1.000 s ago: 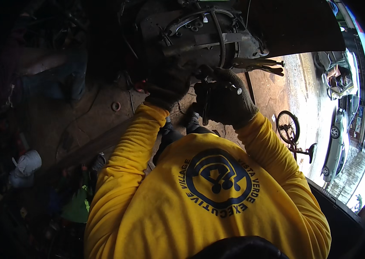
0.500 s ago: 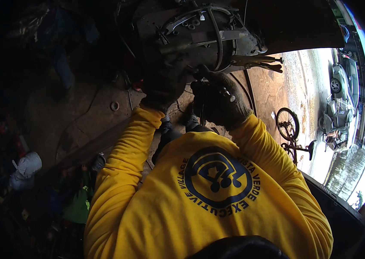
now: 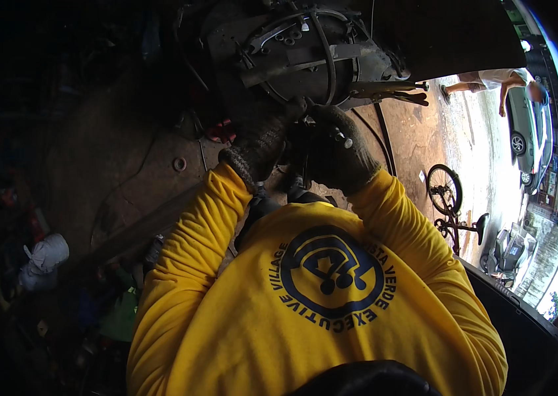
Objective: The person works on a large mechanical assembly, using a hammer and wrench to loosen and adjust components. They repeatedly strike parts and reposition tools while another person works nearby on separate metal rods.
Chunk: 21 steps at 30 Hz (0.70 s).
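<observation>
Both my hands wear dark work gloves and meet in front of my chest, at the near edge of a dark metal work stand (image 3: pixel 292 69). My right hand (image 3: pixel 345 158) is closed round a dark tool with a shiny metal end (image 3: pixel 348 142); its kind is hard to make out. My left hand (image 3: pixel 256 142) is beside it, fingers curled in toward the right hand, and what they grip is lost in shadow. On the stand lie a wrench (image 3: pixel 271 34), several nuts (image 3: pixel 290 38) and a curved hose (image 3: pixel 326 49). Locking pliers (image 3: pixel 391 91) stick out at its right edge.
A bicycle (image 3: pixel 447 198) lies sideways in view at right, by a bright street with a parked car (image 3: pixel 523 129) and a walking person (image 3: pixel 490 80). A metal ring (image 3: pixel 179 164) is on the brown floor. Cables (image 3: pixel 383 138) run below the stand.
My left hand has drawn in slightly toward the right hand, which stays closed on the dark tool. A person has come into view on the street, and a vehicle there has shifted.
</observation>
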Each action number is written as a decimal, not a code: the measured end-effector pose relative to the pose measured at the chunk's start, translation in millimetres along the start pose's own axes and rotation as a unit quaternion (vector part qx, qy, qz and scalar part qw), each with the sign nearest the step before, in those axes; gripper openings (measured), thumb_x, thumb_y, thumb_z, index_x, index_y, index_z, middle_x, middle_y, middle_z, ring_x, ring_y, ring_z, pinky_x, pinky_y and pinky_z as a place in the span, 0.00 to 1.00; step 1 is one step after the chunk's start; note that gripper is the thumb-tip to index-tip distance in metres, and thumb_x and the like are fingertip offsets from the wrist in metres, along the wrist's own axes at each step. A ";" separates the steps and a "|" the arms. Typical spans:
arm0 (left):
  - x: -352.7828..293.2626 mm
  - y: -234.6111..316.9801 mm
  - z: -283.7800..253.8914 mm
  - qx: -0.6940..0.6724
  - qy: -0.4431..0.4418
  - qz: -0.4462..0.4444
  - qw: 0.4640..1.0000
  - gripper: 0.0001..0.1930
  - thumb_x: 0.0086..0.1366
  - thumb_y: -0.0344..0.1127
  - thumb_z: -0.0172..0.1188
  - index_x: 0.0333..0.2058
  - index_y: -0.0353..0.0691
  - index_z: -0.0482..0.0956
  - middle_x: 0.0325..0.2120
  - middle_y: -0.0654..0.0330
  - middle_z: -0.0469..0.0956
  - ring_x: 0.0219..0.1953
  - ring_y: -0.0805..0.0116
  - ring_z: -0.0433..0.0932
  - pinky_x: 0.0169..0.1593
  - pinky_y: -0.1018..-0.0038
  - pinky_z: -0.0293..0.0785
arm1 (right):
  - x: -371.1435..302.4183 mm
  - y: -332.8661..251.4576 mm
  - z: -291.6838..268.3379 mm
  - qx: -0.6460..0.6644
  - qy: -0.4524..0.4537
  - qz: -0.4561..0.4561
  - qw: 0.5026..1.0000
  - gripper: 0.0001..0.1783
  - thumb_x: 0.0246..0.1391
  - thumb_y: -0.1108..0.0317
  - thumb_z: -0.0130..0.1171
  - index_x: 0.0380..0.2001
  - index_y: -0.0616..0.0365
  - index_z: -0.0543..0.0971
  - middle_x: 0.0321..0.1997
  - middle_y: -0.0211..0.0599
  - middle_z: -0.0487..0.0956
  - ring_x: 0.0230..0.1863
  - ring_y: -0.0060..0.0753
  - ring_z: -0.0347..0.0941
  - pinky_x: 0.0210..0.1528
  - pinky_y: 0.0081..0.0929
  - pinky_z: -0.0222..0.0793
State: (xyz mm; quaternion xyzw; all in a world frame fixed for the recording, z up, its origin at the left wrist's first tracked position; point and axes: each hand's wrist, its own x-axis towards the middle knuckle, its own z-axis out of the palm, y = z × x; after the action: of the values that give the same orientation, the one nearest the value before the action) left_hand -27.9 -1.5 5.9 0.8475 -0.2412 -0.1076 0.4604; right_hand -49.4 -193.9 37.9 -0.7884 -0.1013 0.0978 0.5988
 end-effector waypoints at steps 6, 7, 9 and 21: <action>18.3 16.6 20.0 -0.838 -0.078 -0.194 0.504 0.17 0.77 0.39 0.52 0.59 0.39 0.75 0.53 0.58 0.79 0.57 0.65 0.78 0.63 0.69 0.75 | -0.9 -14.4 -11.1 0.012 -0.078 0.057 0.995 0.30 0.66 0.53 0.61 0.63 0.58 0.70 0.53 0.36 0.77 0.51 0.27 0.77 0.53 0.33 0.78; 22.0 5.3 24.2 -0.871 -0.130 -0.152 0.448 0.17 0.77 0.40 0.53 0.58 0.40 0.76 0.53 0.58 0.79 0.57 0.65 0.78 0.63 0.69 0.75 | -1.3 -16.2 -9.5 0.029 -0.083 0.038 0.995 0.31 0.66 0.52 0.61 0.63 0.59 0.69 0.53 0.35 0.76 0.50 0.26 0.77 0.52 0.31 0.78; 23.2 1.1 25.8 -0.869 -0.155 -0.143 0.449 0.16 0.76 0.41 0.54 0.57 0.41 0.76 0.52 0.59 0.79 0.56 0.66 0.78 0.62 0.69 0.75 | -0.1 -16.4 -8.6 0.011 -0.095 -0.018 0.995 0.33 0.66 0.50 0.61 0.64 0.60 0.68 0.53 0.35 0.76 0.49 0.25 0.76 0.50 0.28 0.77; 20.9 48.5 -0.1 -0.560 0.020 -0.181 0.808 0.19 0.66 0.57 0.62 0.43 0.47 0.81 0.37 0.60 0.82 0.43 0.64 0.83 0.50 0.68 0.80 | -9.8 -65.6 3.2 0.529 -0.044 0.344 0.775 0.19 0.64 0.49 0.60 0.45 0.53 0.82 0.33 0.30 0.81 0.37 0.36 0.80 0.43 0.35 0.78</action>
State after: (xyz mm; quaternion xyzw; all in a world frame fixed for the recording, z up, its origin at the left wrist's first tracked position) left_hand -24.9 -34.3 47.1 0.4725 0.0284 -0.2886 0.8322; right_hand -62.6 -176.4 100.6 -0.3247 0.2181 0.3704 0.8425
